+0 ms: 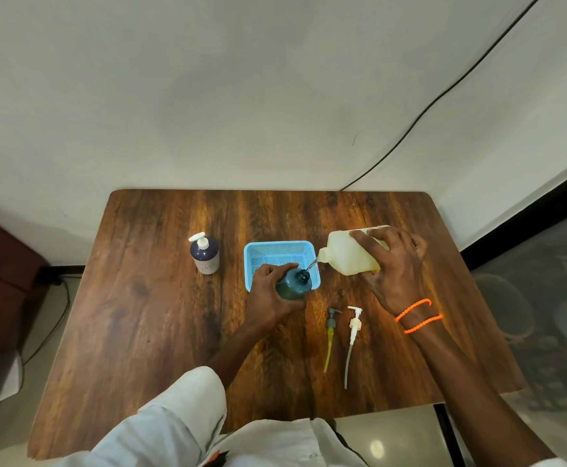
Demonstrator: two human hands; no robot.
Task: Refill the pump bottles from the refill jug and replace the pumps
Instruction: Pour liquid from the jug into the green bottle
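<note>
Pouring stage, head view. My right hand (397, 264) has its grip wrapped over the refill jug (349, 253), which I hold tipped nearly flat above the bench (160, 332): its long axis runs roughly left to right, base toward the right, spout pointing left and slightly down. A thin stream (313, 263) falls from the spout into the open neck of the dark green bottle (292, 284). My left hand (268, 294) grips that bottle round its body; it is upright, neck up, at the near right corner of the blue basket (277, 252), though whether it stands inside or just against the rim I cannot tell. To pour well, I judge the jug's tilt should stay shallow so the stream remains narrow and centred on the neck, the bottle held steady and vertical, and the jug righted before the level reaches the neck, leaving room for the pump tube. Two removed pumps lie on the bench near me, a grey pump (331, 335) and a white pump (353, 338), heads away, tubes toward me. A purple bottle (205, 255), pump fitted, stands well to the left.
</note>
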